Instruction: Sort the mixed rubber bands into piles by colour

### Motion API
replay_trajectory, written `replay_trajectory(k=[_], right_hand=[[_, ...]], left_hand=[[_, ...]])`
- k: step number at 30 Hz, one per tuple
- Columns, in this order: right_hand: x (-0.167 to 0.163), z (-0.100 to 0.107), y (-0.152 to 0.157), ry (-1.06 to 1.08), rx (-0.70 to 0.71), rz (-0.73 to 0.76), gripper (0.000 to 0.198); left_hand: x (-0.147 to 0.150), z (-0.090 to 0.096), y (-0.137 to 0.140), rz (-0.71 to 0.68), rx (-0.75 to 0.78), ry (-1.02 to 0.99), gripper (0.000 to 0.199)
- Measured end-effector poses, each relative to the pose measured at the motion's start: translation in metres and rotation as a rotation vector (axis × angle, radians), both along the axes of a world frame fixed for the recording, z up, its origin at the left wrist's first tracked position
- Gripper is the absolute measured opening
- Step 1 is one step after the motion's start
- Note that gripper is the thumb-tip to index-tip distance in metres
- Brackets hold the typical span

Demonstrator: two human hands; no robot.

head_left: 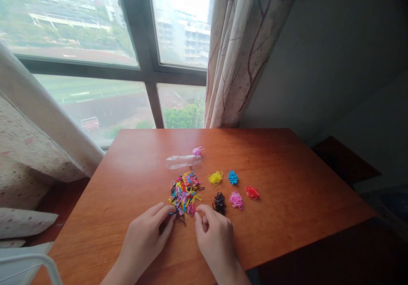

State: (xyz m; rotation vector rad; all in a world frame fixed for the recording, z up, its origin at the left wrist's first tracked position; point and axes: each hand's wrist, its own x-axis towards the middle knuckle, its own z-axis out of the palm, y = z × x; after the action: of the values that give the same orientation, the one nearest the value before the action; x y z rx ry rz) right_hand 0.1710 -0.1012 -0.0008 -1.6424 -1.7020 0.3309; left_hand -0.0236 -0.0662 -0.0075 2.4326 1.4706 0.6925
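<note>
A loose pile of mixed-colour rubber bands [185, 191] lies on the wooden table in front of me. My left hand [149, 229] is at the pile's lower left edge, thumb and fingers pinched, with blue and black bands at the tips. On the lower right edge, my right hand [215, 229] has its thumb and forefinger closed; what is between them is too small to make out. To the right sit single-colour heaps: a yellow heap [215, 178], a blue heap [233, 177], a black heap [219, 203], a pink heap [236, 200] and a red heap [252, 192].
Behind the pile, a clear plastic bottle [181, 161] lies on its side, with a pink piece [198, 150] by its neck. The wooden table [306, 191] meets a window and curtain [239, 64] at the back. A white rail [32, 258] stands at the lower left.
</note>
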Motion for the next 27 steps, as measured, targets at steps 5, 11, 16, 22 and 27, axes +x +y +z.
replay_trajectory(k=[5, 11, 16, 22, 27], right_hand=[[0.012, 0.009, -0.003, 0.02, 0.005, -0.045, 0.019], [0.053, 0.007, -0.006, -0.014, 0.018, -0.153, 0.028], [0.115, -0.005, -0.01, -0.182, 0.011, -0.368, 0.04], [0.155, -0.016, -0.012, -0.312, -0.085, -0.494, 0.038], [0.155, -0.018, -0.007, -0.335, -0.115, -0.499, 0.034]], left_hand=[[0.001, 0.003, 0.0, 0.006, -0.002, -0.001, 0.017], [-0.001, 0.003, 0.001, 0.008, 0.013, -0.014, 0.016], [-0.003, 0.0, 0.001, 0.0, 0.012, -0.004, 0.016], [-0.002, 0.0, 0.002, -0.001, 0.025, 0.014, 0.017], [-0.004, -0.003, 0.001, -0.005, 0.017, 0.029, 0.016]])
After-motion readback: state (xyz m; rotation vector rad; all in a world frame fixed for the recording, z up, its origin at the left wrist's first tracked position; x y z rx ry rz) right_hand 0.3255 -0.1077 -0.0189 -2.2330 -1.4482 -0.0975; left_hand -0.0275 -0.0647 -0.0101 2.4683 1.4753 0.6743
